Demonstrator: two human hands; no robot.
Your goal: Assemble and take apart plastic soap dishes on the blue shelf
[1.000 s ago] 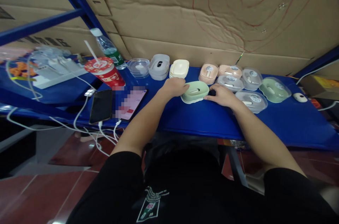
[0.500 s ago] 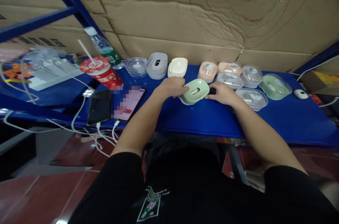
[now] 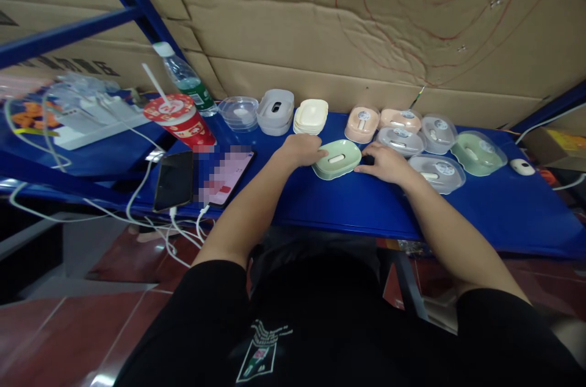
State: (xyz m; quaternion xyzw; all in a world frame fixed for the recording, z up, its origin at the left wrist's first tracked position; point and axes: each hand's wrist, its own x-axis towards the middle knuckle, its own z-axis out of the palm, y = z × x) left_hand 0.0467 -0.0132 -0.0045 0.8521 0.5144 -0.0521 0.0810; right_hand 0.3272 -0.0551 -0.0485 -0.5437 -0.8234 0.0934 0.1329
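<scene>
A light green soap dish (image 3: 342, 165) sits on the blue table in front of me, an oval tray nested in a base. A small white bar (image 3: 337, 159) fills the slot in its middle. My left hand (image 3: 300, 152) grips the dish's left edge, fingers curled and thumb on the rim. At the right edge, my right hand (image 3: 382, 162) has thumb and forefinger apart, close to the rim; whether they touch it I cannot tell. Behind my right hand lie a peach soap dish (image 3: 361, 126) and a grey one with a clear lid (image 3: 403, 143).
Cream trays (image 3: 311, 117), grey trays (image 3: 274, 112) and clear lids (image 3: 238, 113) are stacked at the back left. More lidded dishes, one green (image 3: 478, 155), stand to the right. A red cup (image 3: 185, 124), bottle (image 3: 190, 85) and two phones (image 3: 174, 182) on cables are left.
The green dish's tray now sits more level in its base, and the dark gap beside the white bar no longer shows. The view has shifted slightly; both hands stay by the dish.
</scene>
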